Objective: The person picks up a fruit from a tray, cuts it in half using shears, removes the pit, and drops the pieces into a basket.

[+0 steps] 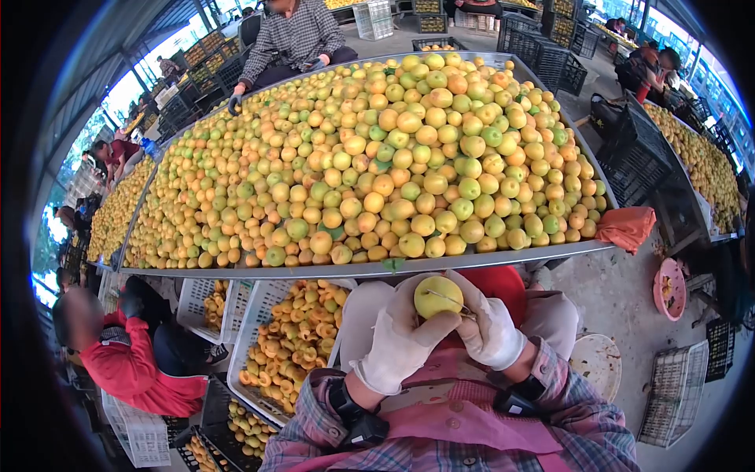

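Yellow-green skin is shown by the one fruit (437, 296) held above the lap, just off the near rim of the worktop (354, 271). It is cupped by the left hand (399, 340), fingers curled close around its side; it is steadied by the right hand (491, 329), whose fingers are nearly closed on a thin tool (450, 298) laid across it. How deep the tool is set cannot be told. If it slips on the rounded skin, the left glove could be nicked; if the grip is loosened, the fruit could be dropped. From the heap (354, 173) at 12 o'clock, pieces could be rolled over the rim by a knock. Counted are two hands, one held fruit, one tool, one red bag (627, 228) at 2 o'clock, one pink basin (669, 289) at 3 and, at 8, one near white crate (250, 333) of cut fruit; the heap is beyond counting.
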Action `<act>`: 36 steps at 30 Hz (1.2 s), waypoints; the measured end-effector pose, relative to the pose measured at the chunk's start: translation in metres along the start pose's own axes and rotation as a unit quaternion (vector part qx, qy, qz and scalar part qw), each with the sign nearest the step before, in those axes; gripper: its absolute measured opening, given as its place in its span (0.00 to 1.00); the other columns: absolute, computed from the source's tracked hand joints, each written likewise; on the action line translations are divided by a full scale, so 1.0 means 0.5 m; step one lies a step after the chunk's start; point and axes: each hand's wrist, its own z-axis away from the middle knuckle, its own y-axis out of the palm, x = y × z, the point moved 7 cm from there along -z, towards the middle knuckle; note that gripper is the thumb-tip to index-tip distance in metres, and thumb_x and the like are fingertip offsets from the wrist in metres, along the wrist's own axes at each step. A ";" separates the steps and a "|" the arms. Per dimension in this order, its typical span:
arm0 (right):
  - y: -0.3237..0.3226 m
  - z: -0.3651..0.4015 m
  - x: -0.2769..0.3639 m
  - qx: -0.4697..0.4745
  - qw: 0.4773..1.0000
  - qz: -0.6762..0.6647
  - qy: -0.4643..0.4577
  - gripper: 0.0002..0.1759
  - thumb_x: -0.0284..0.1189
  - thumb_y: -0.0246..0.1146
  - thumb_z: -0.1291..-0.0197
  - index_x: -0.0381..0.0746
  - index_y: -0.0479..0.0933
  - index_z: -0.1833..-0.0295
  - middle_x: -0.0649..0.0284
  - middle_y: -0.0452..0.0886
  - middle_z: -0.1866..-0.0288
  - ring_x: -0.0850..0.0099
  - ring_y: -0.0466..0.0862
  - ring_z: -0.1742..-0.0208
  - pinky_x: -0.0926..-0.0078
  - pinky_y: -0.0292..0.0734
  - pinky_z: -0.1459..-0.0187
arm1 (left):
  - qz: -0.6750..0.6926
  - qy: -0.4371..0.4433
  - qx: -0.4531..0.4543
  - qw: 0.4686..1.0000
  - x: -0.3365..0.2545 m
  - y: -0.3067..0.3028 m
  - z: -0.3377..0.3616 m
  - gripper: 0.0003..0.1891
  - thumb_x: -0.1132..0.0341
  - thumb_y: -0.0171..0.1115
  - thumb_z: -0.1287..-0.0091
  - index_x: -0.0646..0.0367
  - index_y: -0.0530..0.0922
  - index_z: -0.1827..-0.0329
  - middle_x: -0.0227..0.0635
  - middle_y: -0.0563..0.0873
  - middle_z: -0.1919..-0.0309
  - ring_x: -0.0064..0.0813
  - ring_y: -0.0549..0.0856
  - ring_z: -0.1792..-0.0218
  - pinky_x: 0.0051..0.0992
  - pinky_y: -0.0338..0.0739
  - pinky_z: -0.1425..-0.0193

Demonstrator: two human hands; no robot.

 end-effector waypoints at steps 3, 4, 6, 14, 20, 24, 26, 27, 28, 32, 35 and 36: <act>-0.001 0.001 -0.002 0.028 0.999 -0.010 0.013 0.34 0.40 0.55 0.29 0.30 0.57 0.26 0.51 0.83 0.62 0.51 0.83 0.71 0.61 0.77 0.71 | -0.276 0.182 -0.042 0.943 -0.042 -0.007 0.006 0.28 0.61 0.76 0.47 0.63 0.75 0.46 0.47 0.82 0.55 0.48 0.83 0.54 0.39 0.80 0.52; 0.002 0.002 -0.006 0.050 0.998 -0.009 0.030 0.35 0.41 0.55 0.29 0.31 0.57 0.26 0.50 0.83 0.61 0.50 0.83 0.70 0.61 0.78 0.71 | -0.315 0.226 -0.033 0.921 -0.040 -0.006 0.005 0.30 0.59 0.77 0.48 0.63 0.75 0.45 0.47 0.82 0.56 0.48 0.83 0.54 0.40 0.80 0.53; 0.005 0.001 -0.005 0.027 0.999 -0.016 0.019 0.35 0.42 0.56 0.29 0.31 0.57 0.26 0.50 0.83 0.61 0.50 0.83 0.69 0.60 0.78 0.70 | -0.352 0.271 -0.026 0.896 -0.038 -0.001 0.002 0.31 0.57 0.77 0.49 0.63 0.75 0.45 0.47 0.82 0.56 0.49 0.82 0.54 0.40 0.80 0.53; 0.015 0.005 -0.006 0.077 0.994 0.025 0.073 0.36 0.40 0.58 0.31 0.35 0.54 0.25 0.48 0.82 0.56 0.47 0.84 0.64 0.60 0.80 0.66 | -0.223 0.086 -0.045 0.970 0.015 -0.018 -0.013 0.33 0.52 0.78 0.51 0.64 0.76 0.48 0.47 0.84 0.60 0.48 0.85 0.57 0.39 0.80 0.54; 0.034 0.001 -0.021 0.081 0.942 -0.284 0.160 0.43 0.22 0.66 0.42 0.37 0.54 0.24 0.55 0.71 0.32 0.64 0.76 0.35 0.69 0.72 0.37 | -0.273 0.089 0.036 0.957 0.029 0.002 -0.020 0.33 0.51 0.79 0.53 0.62 0.78 0.48 0.45 0.86 0.60 0.47 0.86 0.59 0.39 0.82 0.55; 0.054 0.014 -0.036 0.130 0.942 -0.255 0.174 0.43 0.17 0.67 0.48 0.39 0.58 0.27 0.60 0.68 0.32 0.69 0.72 0.33 0.70 0.67 0.33 | -0.278 0.047 0.034 0.959 0.023 0.011 -0.014 0.33 0.49 0.79 0.53 0.62 0.78 0.49 0.45 0.86 0.61 0.47 0.86 0.59 0.39 0.82 0.55; 0.052 0.013 -0.033 0.122 0.947 -0.253 0.153 0.42 0.17 0.68 0.49 0.40 0.59 0.28 0.59 0.70 0.34 0.68 0.73 0.35 0.70 0.68 0.33 | -0.333 0.069 0.006 0.940 0.018 0.011 -0.009 0.31 0.50 0.78 0.53 0.61 0.79 0.51 0.45 0.86 0.61 0.48 0.86 0.61 0.39 0.82 0.57; 0.049 0.011 -0.030 0.128 0.955 -0.223 0.144 0.41 0.20 0.67 0.49 0.41 0.60 0.28 0.58 0.74 0.39 0.65 0.78 0.40 0.70 0.72 0.38 | -0.333 0.067 0.007 0.940 0.023 0.010 -0.009 0.31 0.50 0.78 0.53 0.61 0.79 0.51 0.45 0.86 0.61 0.48 0.86 0.61 0.39 0.82 0.57; 0.045 0.009 -0.027 0.134 0.962 -0.193 0.136 0.40 0.23 0.66 0.48 0.43 0.61 0.28 0.56 0.79 0.44 0.62 0.82 0.45 0.70 0.76 0.43 | -0.324 0.108 0.010 0.940 0.019 0.013 -0.009 0.30 0.50 0.78 0.53 0.61 0.80 0.53 0.45 0.86 0.62 0.48 0.86 0.62 0.39 0.82 0.59; 0.046 0.018 -0.018 0.161 0.936 -0.262 0.169 0.39 0.19 0.68 0.48 0.41 0.62 0.30 0.59 0.75 0.41 0.68 0.78 0.41 0.70 0.72 0.38 | -0.310 0.192 0.013 0.931 -0.006 0.019 0.003 0.26 0.52 0.78 0.54 0.60 0.81 0.58 0.45 0.86 0.65 0.47 0.87 0.66 0.38 0.82 0.63; 0.051 0.026 -0.012 0.197 0.920 -0.280 0.191 0.38 0.19 0.68 0.47 0.40 0.62 0.31 0.59 0.76 0.42 0.68 0.78 0.41 0.71 0.72 0.38 | -0.259 0.183 0.027 0.948 0.010 0.022 0.012 0.25 0.52 0.78 0.54 0.60 0.82 0.59 0.44 0.86 0.66 0.46 0.87 0.67 0.38 0.82 0.63; 0.047 0.021 -0.004 0.184 0.930 -0.275 0.162 0.37 0.21 0.67 0.48 0.41 0.64 0.31 0.58 0.78 0.43 0.65 0.81 0.44 0.70 0.75 0.41 | -0.259 0.181 0.028 0.948 0.012 0.022 0.014 0.25 0.52 0.78 0.54 0.60 0.82 0.59 0.44 0.86 0.66 0.46 0.87 0.67 0.38 0.82 0.63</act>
